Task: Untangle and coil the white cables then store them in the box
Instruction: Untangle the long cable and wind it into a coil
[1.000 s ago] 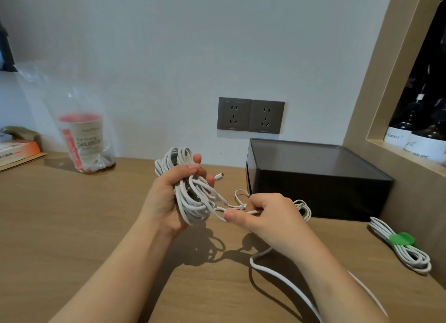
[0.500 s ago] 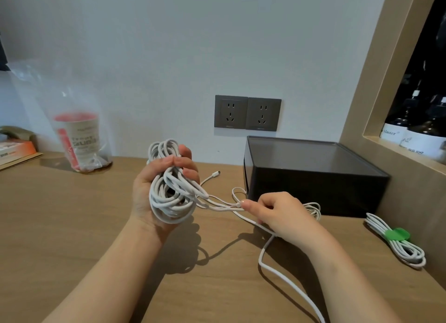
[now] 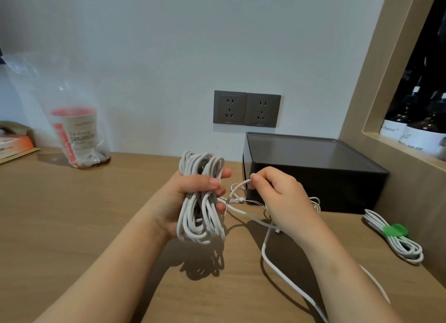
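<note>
**Two hands on the white cables, black box close behind**

Two forearms reach into my view from the bottom edge, and a loose cable [image 3: 263, 247] trails between them across the wooden table [image 3: 72, 238], running up toward the hands. My left hand [image 3: 190, 197] is wrapped tight round a bundle [image 3: 200, 221] of coiled white cable. The fingers curl across its middle and hold it upright, clear of the tabletop, with its shadow lying below it. My right hand [image 3: 282, 199] sits just beside it. Thumb and forefinger pinch a thin loop of cable and the other fingers are tucked in. A few strands cross in a small tangle between the two hands. More white loops show behind the right wrist, but I cannot tell how they connect.

Off to the right, a tied coil [image 3: 398, 245] lies flat on the table, cinched by a green strap [image 3: 395, 231], well apart from both hands.

Right behind the right hand stands the black box [image 3: 325, 168], set back against the wall. Above it are two dark sockets [image 3: 246, 109]. Far left, a clear plastic bag [image 3: 36, 100] holds a cup [image 3: 77, 131], and some books [image 3: 14, 146] sit at the edge. Far right, dark labelled bottles [image 3: 415, 129] stand in a wooden niche [image 3: 376, 86].
</note>
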